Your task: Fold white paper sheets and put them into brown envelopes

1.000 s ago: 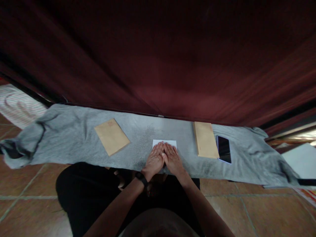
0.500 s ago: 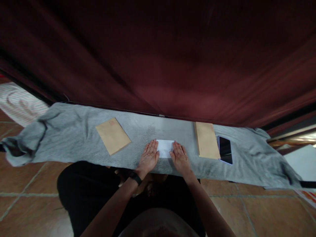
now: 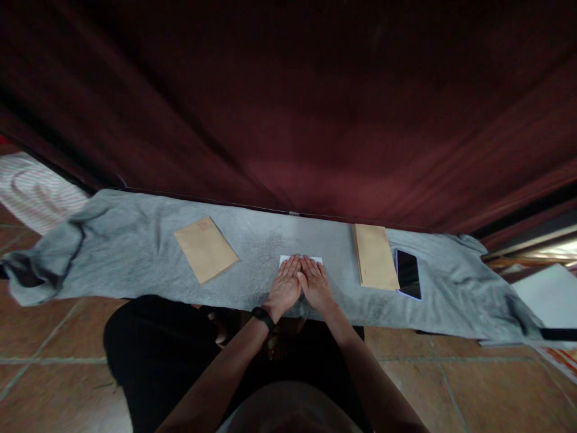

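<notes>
A white sheet of paper lies on the grey cloth, mostly covered by my hands; only its far edge and corners show. My left hand rests flat on it, fingers stretched away from me, a dark band on the wrist. Beside it my right hand is flat too, and the two hands touch at the thumbs. Off to the left lies a brown envelope, set at a slant. To the right is a stack of brown envelopes.
A phone with a pale purple edge lies by the right-hand stack. The grey cloth covers a long narrow surface. A dark red curtain-like fabric rises behind it. Tiled floor shows below.
Both hands have slid inward from the paper's side edges to meet over its middle, covering most of it. The envelopes and phone stay in place.
</notes>
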The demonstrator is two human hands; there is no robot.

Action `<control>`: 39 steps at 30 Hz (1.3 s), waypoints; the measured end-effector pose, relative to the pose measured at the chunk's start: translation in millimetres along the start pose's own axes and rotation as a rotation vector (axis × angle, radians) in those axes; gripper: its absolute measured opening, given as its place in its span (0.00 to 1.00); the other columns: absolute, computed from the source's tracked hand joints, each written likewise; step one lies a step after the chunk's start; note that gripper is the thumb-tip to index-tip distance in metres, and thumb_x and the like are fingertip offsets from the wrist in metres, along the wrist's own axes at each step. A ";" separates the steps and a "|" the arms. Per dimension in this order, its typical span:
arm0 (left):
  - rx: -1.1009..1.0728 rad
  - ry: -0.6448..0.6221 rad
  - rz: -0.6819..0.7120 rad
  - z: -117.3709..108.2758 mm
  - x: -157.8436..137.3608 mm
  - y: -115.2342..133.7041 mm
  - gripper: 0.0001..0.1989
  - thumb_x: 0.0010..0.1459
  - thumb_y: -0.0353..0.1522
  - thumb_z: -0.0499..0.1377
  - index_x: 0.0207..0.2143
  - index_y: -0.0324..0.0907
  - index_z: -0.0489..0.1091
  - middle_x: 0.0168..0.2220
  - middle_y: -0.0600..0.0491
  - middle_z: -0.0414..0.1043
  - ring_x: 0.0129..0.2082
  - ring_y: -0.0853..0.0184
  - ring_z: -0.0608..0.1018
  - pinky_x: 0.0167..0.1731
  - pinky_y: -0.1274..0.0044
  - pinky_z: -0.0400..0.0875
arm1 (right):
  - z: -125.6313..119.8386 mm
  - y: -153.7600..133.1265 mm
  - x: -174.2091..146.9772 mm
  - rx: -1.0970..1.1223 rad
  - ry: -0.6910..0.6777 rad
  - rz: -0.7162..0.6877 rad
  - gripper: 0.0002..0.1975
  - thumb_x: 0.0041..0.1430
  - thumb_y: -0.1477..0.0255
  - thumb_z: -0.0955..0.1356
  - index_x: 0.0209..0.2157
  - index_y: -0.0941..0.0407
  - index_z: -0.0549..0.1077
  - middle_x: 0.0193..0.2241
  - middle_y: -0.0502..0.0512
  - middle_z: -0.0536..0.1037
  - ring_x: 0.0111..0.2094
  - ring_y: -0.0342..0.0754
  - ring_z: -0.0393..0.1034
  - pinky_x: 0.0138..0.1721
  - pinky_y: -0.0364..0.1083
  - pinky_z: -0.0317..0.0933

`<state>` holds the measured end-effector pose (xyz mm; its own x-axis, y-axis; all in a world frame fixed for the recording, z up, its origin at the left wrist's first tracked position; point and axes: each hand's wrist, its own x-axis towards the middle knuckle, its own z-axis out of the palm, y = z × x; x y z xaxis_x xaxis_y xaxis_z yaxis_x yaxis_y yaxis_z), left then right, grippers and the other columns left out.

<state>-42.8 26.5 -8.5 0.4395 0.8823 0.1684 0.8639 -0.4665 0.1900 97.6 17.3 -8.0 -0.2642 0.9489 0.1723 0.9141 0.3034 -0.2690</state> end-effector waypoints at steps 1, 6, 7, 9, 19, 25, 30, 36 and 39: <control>0.003 0.003 -0.003 1.0 1.0 0.8 0.28 0.68 0.29 0.40 0.68 0.31 0.54 0.68 0.41 0.56 0.70 0.62 0.55 0.68 0.64 0.51 | 1.9 -0.9 1.2 -0.008 -0.002 0.008 0.27 0.74 0.64 0.52 0.67 0.62 0.58 0.67 0.61 0.61 0.69 0.50 0.50 0.69 0.55 0.44; 0.001 0.037 -0.021 -0.3 -1.6 -5.4 0.28 0.68 0.31 0.42 0.68 0.31 0.53 0.69 0.41 0.54 0.71 0.61 0.53 0.69 0.63 0.49 | 7.7 5.8 -0.9 -0.044 0.051 0.040 0.28 0.74 0.64 0.53 0.68 0.64 0.56 0.67 0.64 0.58 0.69 0.53 0.49 0.68 0.57 0.45; 0.002 0.043 -0.031 -0.9 -3.3 -7.7 0.29 0.68 0.32 0.42 0.68 0.31 0.52 0.69 0.41 0.54 0.71 0.60 0.53 0.69 0.63 0.49 | 8.1 8.2 -2.5 -0.050 0.067 0.043 0.28 0.73 0.64 0.54 0.68 0.64 0.55 0.67 0.64 0.58 0.69 0.54 0.49 0.67 0.58 0.46; 0.007 0.055 -0.055 -1.8 -7.3 -12.5 0.29 0.68 0.32 0.43 0.69 0.31 0.51 0.69 0.41 0.53 0.71 0.60 0.52 0.68 0.62 0.50 | 8.2 13.3 -6.5 -0.063 0.099 0.053 0.29 0.73 0.64 0.55 0.68 0.64 0.55 0.67 0.65 0.59 0.69 0.55 0.51 0.67 0.58 0.47; 0.029 0.102 -0.135 -13.4 -27.3 -24.2 0.30 0.68 0.32 0.44 0.70 0.32 0.47 0.69 0.41 0.55 0.70 0.58 0.55 0.68 0.60 0.50 | -2.7 26.3 -26.0 -0.104 0.173 0.109 0.27 0.73 0.66 0.55 0.67 0.66 0.56 0.66 0.69 0.61 0.67 0.57 0.55 0.65 0.60 0.50; -0.004 0.078 0.054 -14.0 -52.7 1.9 0.31 0.65 0.28 0.45 0.70 0.34 0.47 0.70 0.43 0.53 0.70 0.61 0.53 0.69 0.63 0.51 | -9.6 -9.5 -54.5 -0.019 0.095 -0.078 0.27 0.73 0.66 0.55 0.69 0.60 0.53 0.68 0.60 0.58 0.69 0.52 0.52 0.67 0.56 0.49; -0.011 0.029 0.109 -12.6 -66.6 9.5 0.32 0.64 0.27 0.47 0.70 0.33 0.48 0.70 0.42 0.51 0.71 0.61 0.52 0.68 0.63 0.52 | -4.1 -23.6 -73.1 -0.041 0.105 -0.040 0.27 0.73 0.64 0.57 0.68 0.58 0.56 0.66 0.60 0.62 0.67 0.53 0.56 0.67 0.56 0.49; -0.014 0.064 0.064 -13.4 -70.1 1.2 0.30 0.69 0.34 0.46 0.70 0.34 0.47 0.69 0.41 0.54 0.70 0.59 0.56 0.67 0.60 0.55 | -2.8 -11.2 -77.2 -0.095 0.133 -0.014 0.28 0.73 0.64 0.57 0.69 0.60 0.54 0.67 0.62 0.60 0.66 0.55 0.57 0.66 0.58 0.50; -0.003 0.072 0.026 -13.2 -74.3 -1.3 0.31 0.69 0.36 0.47 0.70 0.34 0.47 0.69 0.40 0.52 0.70 0.58 0.55 0.67 0.60 0.55 | -3.6 -6.0 -79.1 -0.105 0.143 0.004 0.28 0.73 0.64 0.56 0.69 0.60 0.54 0.66 0.62 0.61 0.66 0.56 0.58 0.66 0.58 0.49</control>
<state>-79.8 -39.3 -8.5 0.4424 0.8633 0.2427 0.8517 -0.4892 0.1876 114.1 -59.9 -16.7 -0.2206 0.9258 0.3069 0.9441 0.2817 -0.1712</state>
